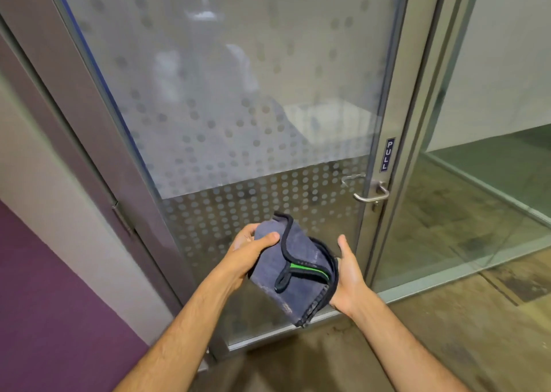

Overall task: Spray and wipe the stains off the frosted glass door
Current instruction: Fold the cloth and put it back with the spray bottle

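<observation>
The frosted glass door point(238, 93) fills the middle of the view, with a dotted pattern across its pane and a metal frame. In front of its lower part I hold a folded blue-grey cloth point(298, 260) with black piping and a green strip. My left hand point(250, 250) grips the cloth's left upper side, thumb across its face. My right hand point(348, 275) cups the cloth's right edge, thumb raised, with the fingers hidden behind the fabric. No spray bottle is in view.
A metal lever handle point(372, 193) and a blue PULL sign point(387, 154) sit on the door's right stile. A clear glass partition point(477, 183) stands to the right. A purple and white wall point(44, 242) runs along the left. The floor point(328, 359) is brownish.
</observation>
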`<state>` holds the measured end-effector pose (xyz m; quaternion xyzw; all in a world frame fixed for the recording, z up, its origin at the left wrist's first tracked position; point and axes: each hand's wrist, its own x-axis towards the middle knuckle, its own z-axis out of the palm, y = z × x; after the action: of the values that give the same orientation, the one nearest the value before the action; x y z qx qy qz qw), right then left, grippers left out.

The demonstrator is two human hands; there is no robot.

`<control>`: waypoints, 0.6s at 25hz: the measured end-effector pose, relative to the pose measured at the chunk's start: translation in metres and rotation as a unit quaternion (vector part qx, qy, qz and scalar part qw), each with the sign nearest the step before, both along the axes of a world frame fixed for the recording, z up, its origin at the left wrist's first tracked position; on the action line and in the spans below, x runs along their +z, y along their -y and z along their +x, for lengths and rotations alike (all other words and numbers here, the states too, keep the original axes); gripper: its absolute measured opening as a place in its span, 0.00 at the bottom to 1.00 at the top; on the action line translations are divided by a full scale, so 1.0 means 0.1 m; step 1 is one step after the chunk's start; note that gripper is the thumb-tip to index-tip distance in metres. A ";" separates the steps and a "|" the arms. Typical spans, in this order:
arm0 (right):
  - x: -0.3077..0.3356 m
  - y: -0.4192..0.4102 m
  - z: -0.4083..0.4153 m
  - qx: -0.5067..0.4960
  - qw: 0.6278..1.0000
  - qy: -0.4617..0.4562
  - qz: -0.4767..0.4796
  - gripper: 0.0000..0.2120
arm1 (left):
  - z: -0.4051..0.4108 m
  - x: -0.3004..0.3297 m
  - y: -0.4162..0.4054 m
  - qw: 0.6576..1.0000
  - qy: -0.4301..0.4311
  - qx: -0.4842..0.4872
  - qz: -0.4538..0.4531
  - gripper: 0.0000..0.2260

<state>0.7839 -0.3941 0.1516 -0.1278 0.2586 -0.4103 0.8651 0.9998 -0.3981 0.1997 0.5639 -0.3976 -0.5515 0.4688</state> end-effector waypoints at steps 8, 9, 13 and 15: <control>-0.39 -1.37 -0.09 -0.162 0.973 -0.158 -0.056 0.51 | -0.25 -0.28 -0.81 0.998 -0.041 -0.035 -0.041 0.20; -0.37 -1.49 -0.16 -0.193 0.955 -0.215 -0.072 0.56 | -0.34 -0.30 -0.88 0.997 -0.049 -0.047 -0.045 0.22; -0.23 -1.95 -0.47 -0.306 0.904 -0.296 -0.034 0.35 | -0.76 -0.25 -1.23 0.990 -0.060 -0.113 -0.066 0.29; -0.21 -2.17 -0.70 -0.344 0.904 -0.252 -0.009 0.20 | -0.97 -0.17 -1.39 0.984 -0.059 -0.153 -0.075 0.31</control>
<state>0.7136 -0.1771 0.1309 -0.1376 0.4926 -0.6388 0.5747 0.9031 -0.2592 0.1829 0.4261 -0.4914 -0.6173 0.4426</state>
